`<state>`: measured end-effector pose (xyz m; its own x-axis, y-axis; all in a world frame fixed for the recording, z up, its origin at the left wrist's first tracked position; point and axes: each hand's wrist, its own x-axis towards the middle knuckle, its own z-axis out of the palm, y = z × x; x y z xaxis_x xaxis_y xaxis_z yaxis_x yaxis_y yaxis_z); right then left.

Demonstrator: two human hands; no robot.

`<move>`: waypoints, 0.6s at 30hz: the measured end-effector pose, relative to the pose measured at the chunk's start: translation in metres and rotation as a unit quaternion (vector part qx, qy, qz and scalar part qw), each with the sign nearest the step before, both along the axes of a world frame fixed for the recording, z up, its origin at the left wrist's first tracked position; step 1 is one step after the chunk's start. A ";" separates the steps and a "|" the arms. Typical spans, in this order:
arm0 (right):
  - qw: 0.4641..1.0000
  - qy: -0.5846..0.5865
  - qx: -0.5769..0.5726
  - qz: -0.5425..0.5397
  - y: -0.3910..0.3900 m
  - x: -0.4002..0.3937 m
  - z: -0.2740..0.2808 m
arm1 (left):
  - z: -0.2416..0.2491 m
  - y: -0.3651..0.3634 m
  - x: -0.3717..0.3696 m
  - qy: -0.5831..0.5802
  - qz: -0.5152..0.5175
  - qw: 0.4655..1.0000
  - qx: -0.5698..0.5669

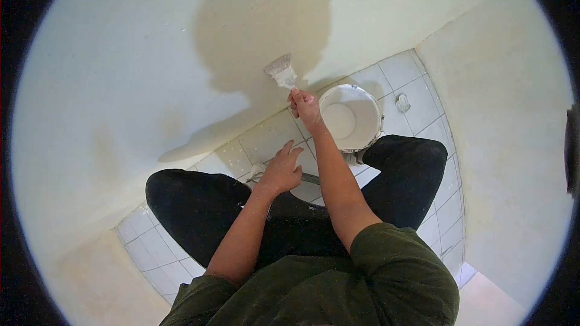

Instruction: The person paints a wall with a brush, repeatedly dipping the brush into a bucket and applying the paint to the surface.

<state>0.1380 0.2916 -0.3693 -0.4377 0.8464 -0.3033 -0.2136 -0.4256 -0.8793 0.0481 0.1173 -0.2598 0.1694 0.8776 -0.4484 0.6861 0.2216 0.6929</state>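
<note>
My right hand [304,107] grips the handle of a paintbrush [282,72], its wide bristles pointing up and to the left, close over the wall [139,42] in this view. White paint coats the brush's ferrule and bristles. Just right of that hand stands a white bucket [374,111] with paint-smeared rim and pale paint [338,121] at the bottom. Lower and to the left, my left hand [283,169] hangs over the floor between my knees, fingers apart and holding nothing.
White square tiles [272,136] speckled with paint cover the floor along the wall. A crumpled white scrap [402,103] lies on the tiles right of the bucket. Another wall [501,121] rises at the right. My bent knees [414,163] flank the work area.
</note>
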 end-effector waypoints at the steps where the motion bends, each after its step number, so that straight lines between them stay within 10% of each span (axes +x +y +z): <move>1: 0.999 -0.027 -0.020 -0.010 -0.005 0.002 -0.011 | -0.003 0.000 -0.001 0.004 -0.004 1.000 0.002; 15: 0.945 -0.289 -0.130 -0.086 -0.072 -0.009 -0.150 | -0.012 0.006 -0.005 -0.007 0.007 0.999 -0.047; 18: 0.903 -0.430 -0.017 0.001 -0.071 -0.010 -0.267 | -0.015 0.004 -0.008 -0.001 0.008 0.999 -0.045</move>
